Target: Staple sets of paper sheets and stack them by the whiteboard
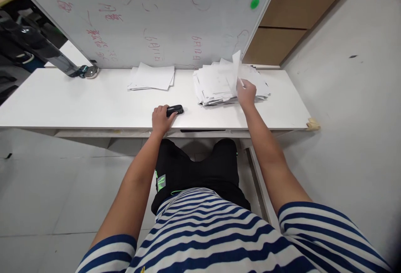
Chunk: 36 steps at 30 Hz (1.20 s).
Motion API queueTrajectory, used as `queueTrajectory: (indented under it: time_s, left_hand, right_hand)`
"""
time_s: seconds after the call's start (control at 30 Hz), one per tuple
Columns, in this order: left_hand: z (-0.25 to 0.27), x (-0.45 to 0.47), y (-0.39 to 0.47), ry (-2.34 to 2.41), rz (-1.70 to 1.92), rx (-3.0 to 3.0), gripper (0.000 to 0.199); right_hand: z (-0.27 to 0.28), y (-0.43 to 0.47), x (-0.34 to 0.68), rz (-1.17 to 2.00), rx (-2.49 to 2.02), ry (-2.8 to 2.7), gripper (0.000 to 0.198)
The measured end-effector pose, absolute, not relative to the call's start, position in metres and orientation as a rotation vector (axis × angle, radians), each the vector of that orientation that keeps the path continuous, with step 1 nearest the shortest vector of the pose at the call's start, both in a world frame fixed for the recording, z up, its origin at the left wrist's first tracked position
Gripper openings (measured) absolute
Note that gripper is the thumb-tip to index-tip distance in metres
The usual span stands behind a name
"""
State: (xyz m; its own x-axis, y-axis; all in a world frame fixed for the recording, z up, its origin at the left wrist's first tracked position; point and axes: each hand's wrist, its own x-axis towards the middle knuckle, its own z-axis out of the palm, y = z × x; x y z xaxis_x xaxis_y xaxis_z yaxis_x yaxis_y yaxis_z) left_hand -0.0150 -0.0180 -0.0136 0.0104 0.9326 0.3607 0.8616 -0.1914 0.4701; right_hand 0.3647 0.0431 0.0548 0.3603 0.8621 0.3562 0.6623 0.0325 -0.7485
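My left hand (161, 119) is wrapped round a black stapler (174, 110) that rests on the white desk near its front edge. My right hand (246, 92) pinches a sheet of paper (235, 70), lifting it so that it bends upward. Below that sheet lies an untidy thick pile of papers (214, 82), its edges sticking out at different angles. A thinner stack of white paper (152, 77) sits farther left, against the foot of the whiteboard, with neither hand touching it.
A whiteboard (169, 18) with red writing and a green magnet (255, 3) stands along the back of the desk (78, 110). At the back left is a clear bottle-like object (56, 54), tilted. A grey wall (354, 97) bounds the right side.
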Motion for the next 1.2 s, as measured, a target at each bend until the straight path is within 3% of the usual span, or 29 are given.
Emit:
queueTrajectory:
  time_s: [0.13, 0.3, 0.43, 0.63, 0.87, 0.97, 1.2]
  left_hand:
    - [-0.008, -0.014, -0.024, 1.935, 1.119, 2.140, 0.061]
    - [0.010, 0.042, -0.058, 1.371, 1.297, 2.015, 0.070]
    - [0.020, 0.111, -0.087, 0.987, 1.330, 1.470, 0.056]
    - [0.023, 0.125, -0.090, 1.171, 1.161, 0.946, 0.026]
    - [0.014, 0.099, -0.092, 1.463, 0.920, 0.961, 0.011]
    - [0.005, 0.093, -0.093, 1.516, 0.857, 1.098, 0.016]
    - [-0.001, 0.077, -0.096, 1.605, 0.858, 1.366, 0.031]
  right_hand:
    - [0.060, -0.002, 0.343, 0.281, -1.425, -1.329, 0.064]
    - [0.043, -0.069, 0.292, 0.118, -1.295, -1.537, 0.043]
    - [0.024, -0.099, 0.265, -0.023, -1.388, -1.752, 0.037]
    - [0.031, -0.088, 0.296, -0.123, -1.516, -1.989, 0.041]
    - [0.038, 0.017, 0.391, 0.123, -2.136, -1.576, 0.069]
    - [0.029, 0.032, 0.403, 0.236, -2.193, -1.671, 0.070]
    - [0.035, 0.021, 0.395, -0.107, -2.066, -1.865, 0.047]
